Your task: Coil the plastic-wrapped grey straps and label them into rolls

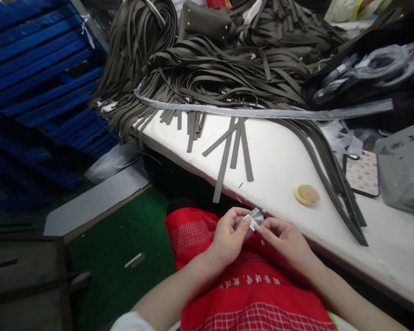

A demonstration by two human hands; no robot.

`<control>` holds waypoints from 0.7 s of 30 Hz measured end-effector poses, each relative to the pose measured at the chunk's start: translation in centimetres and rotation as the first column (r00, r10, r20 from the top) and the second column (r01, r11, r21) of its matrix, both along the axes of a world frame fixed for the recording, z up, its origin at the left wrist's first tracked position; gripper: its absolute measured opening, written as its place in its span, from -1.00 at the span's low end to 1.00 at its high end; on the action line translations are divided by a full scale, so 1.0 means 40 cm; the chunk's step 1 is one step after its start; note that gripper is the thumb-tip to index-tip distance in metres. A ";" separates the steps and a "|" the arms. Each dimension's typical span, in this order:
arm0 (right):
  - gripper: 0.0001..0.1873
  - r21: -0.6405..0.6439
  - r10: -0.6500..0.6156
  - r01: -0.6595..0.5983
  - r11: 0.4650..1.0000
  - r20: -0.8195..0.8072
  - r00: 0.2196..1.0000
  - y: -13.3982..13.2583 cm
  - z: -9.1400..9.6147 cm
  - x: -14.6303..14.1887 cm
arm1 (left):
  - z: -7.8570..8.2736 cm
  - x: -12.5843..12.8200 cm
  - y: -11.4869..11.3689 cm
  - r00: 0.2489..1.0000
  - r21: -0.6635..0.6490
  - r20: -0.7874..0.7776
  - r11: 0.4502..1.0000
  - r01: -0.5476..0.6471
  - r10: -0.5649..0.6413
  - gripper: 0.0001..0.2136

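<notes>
Above the red apron (241,303), close to the table's front edge, both hands meet at a small piece of grey-and-white, shiny film-like material (255,215). My left hand (229,236) grips it between thumb and fingers. From the other side, my right hand (284,239) pinches its white lower corner with thumb and forefinger. What exactly the piece is cannot be made out. Several dark olive straps (224,168) lie just beyond the hands, one end reaching past the table edge. To the right of them sits a round yellow-and-tan object (307,195).
A large heap of olive straps (207,73) covers the back of the white table (276,161), with a long pale strip (262,112) across it. At right are longer straps (334,184), a patterned phone case (362,172) and a grey plastic container (403,170). Blue slats (37,59) stand left.
</notes>
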State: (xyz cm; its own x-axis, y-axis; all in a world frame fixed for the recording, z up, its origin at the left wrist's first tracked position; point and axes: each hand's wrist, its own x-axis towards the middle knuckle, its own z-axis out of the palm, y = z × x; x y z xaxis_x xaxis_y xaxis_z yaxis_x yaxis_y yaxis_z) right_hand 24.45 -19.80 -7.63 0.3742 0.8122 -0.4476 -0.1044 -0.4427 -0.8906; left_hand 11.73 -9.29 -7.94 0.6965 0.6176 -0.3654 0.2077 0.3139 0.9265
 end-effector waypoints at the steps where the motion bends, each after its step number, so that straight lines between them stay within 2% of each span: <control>1: -0.51 -0.001 0.002 -0.002 1.000 0.006 1.000 0.000 -0.004 0.000 | -0.003 -0.001 -0.001 1.000 0.028 -0.001 1.000 -0.002 0.002 -0.73; 6: -0.55 -0.018 0.023 -0.023 1.000 -0.023 0.999 -0.006 -0.025 0.004 | -0.007 0.000 -0.006 0.999 0.126 -0.048 0.992 -0.012 0.018 -0.70; 10: -0.58 0.041 0.038 -0.029 0.999 -0.234 0.971 -0.006 -0.038 -0.001 | 0.007 0.000 -0.009 0.991 0.210 -0.076 0.973 -0.095 0.114 -0.77; 12: -0.58 0.085 0.031 -0.006 0.996 -0.289 0.957 -0.002 -0.038 -0.007 | 0.014 -0.004 -0.014 0.993 0.303 -0.069 0.950 -0.072 0.098 -0.80; 14: -0.57 0.101 0.009 0.020 0.995 -0.284 0.959 0.004 -0.032 -0.013 | 0.019 -0.009 -0.023 0.997 0.444 -0.056 0.896 -0.017 0.047 -0.82; 18: -0.55 0.127 -0.067 0.101 0.987 -0.250 0.966 0.017 -0.015 -0.017 | 0.012 -0.017 -0.032 0.995 0.684 0.065 0.729 0.009 -0.074 -0.85; 21: -0.64 0.290 -0.014 0.110 0.951 -0.313 0.950 0.015 0.000 -0.005 | -0.009 -0.015 -0.023 0.991 0.766 0.095 0.642 -0.012 -0.095 -0.81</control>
